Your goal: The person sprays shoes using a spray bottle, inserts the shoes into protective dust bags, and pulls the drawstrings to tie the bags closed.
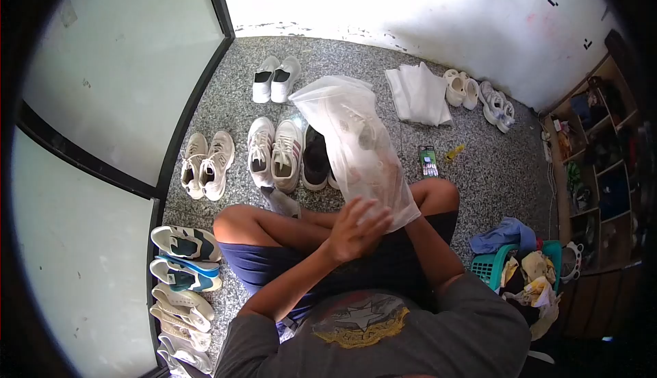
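A translucent white drawstring-type bag (318, 97) stretches out in front of my crossed legs. Through its thin cloth a pale laced shoe (365, 133) shows dimly. My right hand (385, 178) is inside the bag, reaching in through the near mouth, and appears to grip the shoe; the cloth blurs its fingers. Against the outside of the bag near its mouth, my left hand (359, 231) lies with fingers spread. A pair of dark shoes (315, 160) sits partly hidden behind the bag. Left of them stand white shoes with striped sides (286, 153).
More white shoes (284, 80) and beige sneakers (217, 164) stand on the speckled floor. Several shoes (183, 243) line the glass panel. Folded white bags (419, 95), white clogs (455, 89), a phone (428, 161) and a yellow item (454, 153) lie rightward, near a green basket (483, 268).
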Available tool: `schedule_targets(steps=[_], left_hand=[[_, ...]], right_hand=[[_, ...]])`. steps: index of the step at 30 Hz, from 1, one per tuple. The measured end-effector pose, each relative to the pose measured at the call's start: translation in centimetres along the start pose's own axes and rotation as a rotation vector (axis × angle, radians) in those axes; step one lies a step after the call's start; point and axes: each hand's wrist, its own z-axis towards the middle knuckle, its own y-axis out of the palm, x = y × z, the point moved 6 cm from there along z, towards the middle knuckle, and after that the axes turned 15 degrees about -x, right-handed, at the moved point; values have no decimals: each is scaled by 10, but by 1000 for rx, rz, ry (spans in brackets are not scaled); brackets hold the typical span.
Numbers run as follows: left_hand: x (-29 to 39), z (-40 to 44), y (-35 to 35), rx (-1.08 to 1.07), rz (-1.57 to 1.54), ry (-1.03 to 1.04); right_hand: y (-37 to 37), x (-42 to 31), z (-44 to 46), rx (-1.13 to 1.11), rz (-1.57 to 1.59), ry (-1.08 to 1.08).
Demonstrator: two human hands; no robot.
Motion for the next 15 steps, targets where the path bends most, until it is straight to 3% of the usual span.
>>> schedule_targets(steps=[2, 4, 5, 7, 9, 11, 13, 15], left_hand=[[0, -10, -1, 79, 9, -73], [-27, -26, -7, 268, -255, -773], [-27, -37, 9, 272, -242, -795], [-51, -95, 110, 395, -1358, -1137], [-40, -109, 129, 326, -1249, -1111], [-15, -97, 138, 44, -1353, -969], [-2, -94, 124, -43, -1386, -1039], [-13, -90, 92, -32, -1151, -1079]], right_hand=[[1, 6, 2, 0, 4, 7], [0, 12, 7, 2, 14, 7], [1, 14, 8, -4, 22, 5], [7, 13, 12, -16, 35, -2], [9, 10, 16, -24, 36, -12], [11, 8, 23, -29, 30, -26], [9, 6, 28, -30, 17, -36], [6, 7, 36, -33, 16, -46]])
